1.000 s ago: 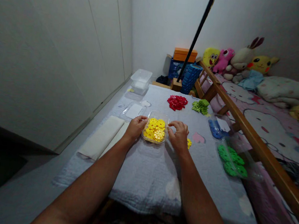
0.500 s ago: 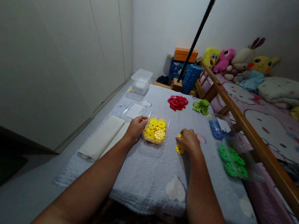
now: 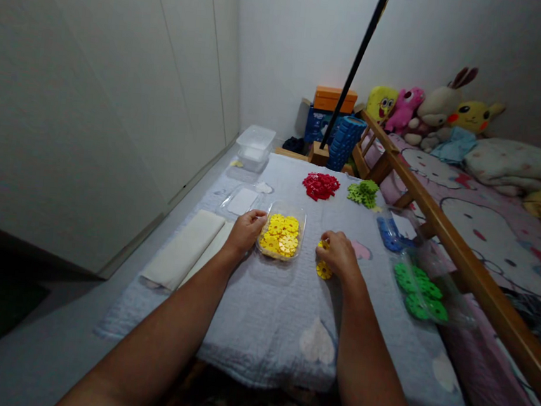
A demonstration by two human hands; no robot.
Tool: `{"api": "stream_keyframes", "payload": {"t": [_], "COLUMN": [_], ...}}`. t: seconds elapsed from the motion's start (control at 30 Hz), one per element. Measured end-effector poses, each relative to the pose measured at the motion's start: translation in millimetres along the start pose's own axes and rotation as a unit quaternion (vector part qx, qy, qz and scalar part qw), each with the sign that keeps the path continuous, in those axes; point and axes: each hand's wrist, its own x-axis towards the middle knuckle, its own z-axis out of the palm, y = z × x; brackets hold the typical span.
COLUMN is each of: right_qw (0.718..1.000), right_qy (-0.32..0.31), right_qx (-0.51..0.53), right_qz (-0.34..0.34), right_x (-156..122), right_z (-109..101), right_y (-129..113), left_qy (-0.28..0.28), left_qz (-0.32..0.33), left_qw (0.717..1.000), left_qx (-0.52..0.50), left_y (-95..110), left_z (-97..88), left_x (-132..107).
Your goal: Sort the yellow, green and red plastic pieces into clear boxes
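On the left side of a clear plastic container (image 3: 304, 222), my left hand (image 3: 247, 231) grips the wall with fingers closed. Yellow flower-shaped plastic discs (image 3: 277, 237) lie heaped inside it. To the container's right, my right hand (image 3: 340, 251) is bent over the cloth, its thumb and fingertips pinched on a yellow disc (image 3: 323, 243). Another yellow disc (image 3: 324, 271) lies just below those fingers, partly covered by the hand. How many discs are under the palm is hidden.
Red pieces (image 3: 320, 186) and light green pieces (image 3: 363, 193) are piled at the back. Clear boxes with blue discs (image 3: 392, 235) and green discs (image 3: 422, 293) stand right, near the wooden bed rail (image 3: 433, 228). A clear lid (image 3: 239, 200), folded beige cloth (image 3: 184, 249) and stacked containers (image 3: 255, 145) are left.
My right hand has shifted very slightly left over the yellow discs. My left hand and the container have stayed in place.
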Motion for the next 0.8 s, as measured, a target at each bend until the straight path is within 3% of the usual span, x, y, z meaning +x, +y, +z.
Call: {"api": "stream_keyframes", "payload": {"t": [0.2, 0.33, 0.8], "right_qw": [0.989, 0.97, 0.985], "right_qy": [0.084, 0.095, 0.053], "right_qx": [0.117, 0.204, 0.147], "right_qz": [-0.039, -0.095, -0.07], "right_x": [5.4, 8.1, 9.6], "right_z": [10.8, 20.2, 16.3], "right_y": [-5.0, -9.1, -6.4], "left_qy": [-0.007, -0.006, -0.006], "left_qz": [-0.006, -0.004, -0.013], "left_qw": [1.0, 1.0, 0.999], "left_qx": [-0.016, -0.015, -0.032], "left_y": [2.0, 2.1, 7.3], "left_z": [1.1, 0.5, 3.1], "left_x": [-1.5, -1.5, -4.9]}}
